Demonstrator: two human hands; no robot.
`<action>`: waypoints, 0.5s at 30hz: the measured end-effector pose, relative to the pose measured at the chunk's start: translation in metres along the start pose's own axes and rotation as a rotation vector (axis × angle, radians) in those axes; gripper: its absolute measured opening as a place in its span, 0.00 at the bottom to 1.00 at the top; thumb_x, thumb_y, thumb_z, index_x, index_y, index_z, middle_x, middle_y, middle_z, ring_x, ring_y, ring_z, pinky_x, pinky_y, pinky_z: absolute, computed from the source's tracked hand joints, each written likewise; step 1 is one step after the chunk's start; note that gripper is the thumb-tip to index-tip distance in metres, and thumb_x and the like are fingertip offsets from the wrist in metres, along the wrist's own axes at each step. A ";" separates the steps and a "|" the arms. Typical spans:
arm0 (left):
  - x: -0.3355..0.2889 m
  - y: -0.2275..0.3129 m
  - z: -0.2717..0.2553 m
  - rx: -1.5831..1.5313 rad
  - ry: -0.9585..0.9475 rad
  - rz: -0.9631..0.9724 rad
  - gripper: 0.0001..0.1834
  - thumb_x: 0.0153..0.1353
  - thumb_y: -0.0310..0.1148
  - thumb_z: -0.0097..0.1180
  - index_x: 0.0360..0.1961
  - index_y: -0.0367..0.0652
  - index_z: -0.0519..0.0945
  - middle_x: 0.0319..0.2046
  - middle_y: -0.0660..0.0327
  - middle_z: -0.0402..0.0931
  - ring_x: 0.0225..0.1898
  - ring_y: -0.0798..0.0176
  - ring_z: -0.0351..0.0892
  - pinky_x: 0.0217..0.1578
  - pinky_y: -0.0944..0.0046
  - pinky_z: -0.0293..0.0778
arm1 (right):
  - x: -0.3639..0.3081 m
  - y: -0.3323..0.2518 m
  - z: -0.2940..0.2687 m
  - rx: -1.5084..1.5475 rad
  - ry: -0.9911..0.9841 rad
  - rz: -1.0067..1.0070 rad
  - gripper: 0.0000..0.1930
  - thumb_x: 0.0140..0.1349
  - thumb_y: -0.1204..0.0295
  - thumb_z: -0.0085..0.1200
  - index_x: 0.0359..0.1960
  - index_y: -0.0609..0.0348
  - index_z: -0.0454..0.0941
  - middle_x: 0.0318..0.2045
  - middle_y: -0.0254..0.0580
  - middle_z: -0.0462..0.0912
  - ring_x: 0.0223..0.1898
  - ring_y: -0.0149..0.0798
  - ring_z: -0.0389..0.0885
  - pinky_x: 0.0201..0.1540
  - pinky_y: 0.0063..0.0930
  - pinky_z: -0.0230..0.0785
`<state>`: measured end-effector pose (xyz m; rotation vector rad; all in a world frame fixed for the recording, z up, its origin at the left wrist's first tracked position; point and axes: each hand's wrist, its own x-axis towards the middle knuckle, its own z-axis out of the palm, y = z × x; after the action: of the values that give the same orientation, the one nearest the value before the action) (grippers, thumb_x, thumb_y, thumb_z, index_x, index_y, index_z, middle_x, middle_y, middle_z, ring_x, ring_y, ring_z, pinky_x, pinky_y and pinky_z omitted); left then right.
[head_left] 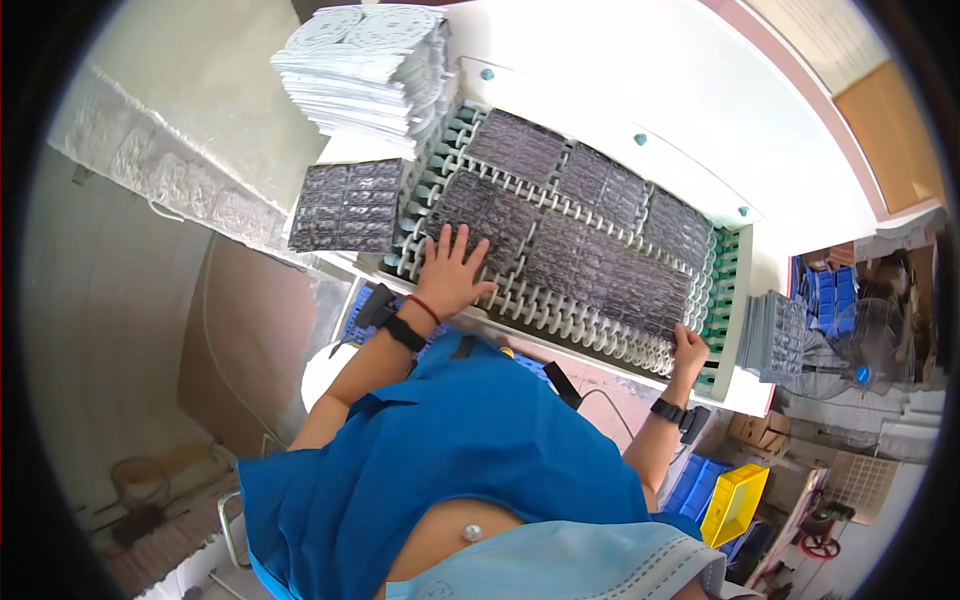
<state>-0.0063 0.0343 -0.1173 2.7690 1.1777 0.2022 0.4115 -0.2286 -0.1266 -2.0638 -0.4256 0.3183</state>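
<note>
Dark, glossy sheets (605, 272) marked in a grid of small cells lie in two rows on a bed of pale plastic rollers (560, 318). My left hand (452, 278) is open, its fingers spread over the near left sheet (482, 212) and the rollers at its front edge. At the near right corner of the front row, my right hand (689, 352) is closed with its fingertips at the sheet's edge. Its thumb is partly hidden. Left of the roller bed rests another dark gridded sheet (347, 205), apart from the two rows.
A tall stack of white printed sheets (365, 75) stands at the far left. A pile of grey sheets (772, 335) sits at the right end, beside a fan (868, 350). Behind the rollers rises a white machine cover (600, 70). A yellow crate (735, 505) is low on the right.
</note>
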 end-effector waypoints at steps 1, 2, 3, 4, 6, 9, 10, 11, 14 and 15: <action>0.006 0.003 0.003 -0.001 -0.003 0.010 0.43 0.58 0.66 0.46 0.67 0.51 0.63 0.68 0.42 0.52 0.69 0.32 0.45 0.64 0.31 0.43 | 0.010 0.009 -0.010 -0.074 0.008 0.003 0.16 0.56 0.65 0.63 0.36 0.69 0.84 0.19 0.37 0.80 0.16 0.27 0.73 0.20 0.23 0.68; 0.011 0.007 0.004 0.024 -0.005 -0.003 0.43 0.58 0.67 0.45 0.68 0.51 0.62 0.68 0.41 0.51 0.69 0.32 0.45 0.64 0.32 0.43 | 0.017 0.014 -0.020 -0.147 0.018 0.010 0.17 0.55 0.64 0.64 0.37 0.68 0.84 0.20 0.39 0.81 0.18 0.30 0.75 0.23 0.26 0.71; 0.015 0.011 0.004 0.049 -0.007 -0.016 0.43 0.59 0.67 0.44 0.69 0.52 0.61 0.68 0.41 0.51 0.69 0.32 0.45 0.65 0.33 0.42 | 0.024 0.018 -0.030 -0.220 0.027 0.016 0.18 0.54 0.64 0.64 0.38 0.68 0.84 0.22 0.41 0.83 0.20 0.33 0.77 0.26 0.29 0.73; 0.019 0.014 0.005 0.079 -0.007 -0.015 0.44 0.59 0.68 0.43 0.69 0.51 0.60 0.68 0.39 0.51 0.69 0.30 0.46 0.65 0.34 0.41 | 0.028 0.024 -0.029 -0.462 0.112 -0.124 0.19 0.53 0.63 0.65 0.39 0.67 0.83 0.28 0.45 0.84 0.27 0.38 0.80 0.34 0.33 0.74; 0.025 0.020 0.008 0.084 0.003 -0.023 0.44 0.59 0.68 0.43 0.69 0.50 0.60 0.68 0.38 0.51 0.68 0.30 0.46 0.65 0.34 0.41 | 0.019 0.003 -0.014 -0.582 0.125 -0.262 0.20 0.50 0.62 0.67 0.41 0.63 0.83 0.37 0.48 0.83 0.39 0.46 0.80 0.44 0.38 0.72; 0.036 0.031 0.006 0.094 0.008 -0.045 0.45 0.59 0.68 0.42 0.69 0.50 0.59 0.67 0.37 0.51 0.68 0.28 0.46 0.65 0.33 0.42 | -0.008 -0.044 0.028 -0.576 0.073 -0.545 0.21 0.49 0.60 0.67 0.43 0.59 0.82 0.44 0.50 0.81 0.46 0.51 0.78 0.49 0.41 0.71; 0.039 0.037 0.006 0.101 0.000 -0.060 0.45 0.59 0.68 0.42 0.69 0.50 0.59 0.67 0.36 0.51 0.68 0.28 0.47 0.65 0.33 0.42 | -0.021 -0.064 0.051 -0.517 0.004 -0.635 0.22 0.50 0.60 0.67 0.43 0.59 0.82 0.45 0.50 0.81 0.47 0.51 0.77 0.50 0.41 0.70; 0.040 0.041 0.005 0.105 -0.001 -0.060 0.45 0.59 0.68 0.42 0.69 0.50 0.59 0.67 0.36 0.51 0.68 0.28 0.47 0.65 0.33 0.42 | -0.035 -0.077 0.072 -0.494 -0.058 -0.714 0.22 0.50 0.59 0.67 0.44 0.58 0.82 0.46 0.49 0.80 0.48 0.52 0.77 0.50 0.41 0.70; 0.039 0.051 0.005 0.148 -0.057 -0.115 0.45 0.59 0.69 0.40 0.70 0.50 0.58 0.67 0.36 0.51 0.67 0.28 0.48 0.64 0.31 0.43 | -0.064 -0.092 0.123 -0.573 -0.104 -0.809 0.24 0.51 0.55 0.65 0.46 0.56 0.81 0.48 0.49 0.78 0.50 0.53 0.75 0.51 0.44 0.68; 0.039 0.054 0.004 0.145 -0.055 -0.117 0.45 0.59 0.69 0.40 0.70 0.50 0.58 0.67 0.36 0.51 0.67 0.28 0.48 0.64 0.31 0.43 | -0.067 -0.091 0.130 -0.649 -0.082 -0.800 0.25 0.52 0.53 0.64 0.46 0.55 0.80 0.48 0.49 0.78 0.51 0.54 0.74 0.51 0.46 0.67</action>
<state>0.0591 0.0250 -0.1089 2.7947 1.3868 0.0298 0.2847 -0.1130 -0.1092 -2.2776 -1.4957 -0.2587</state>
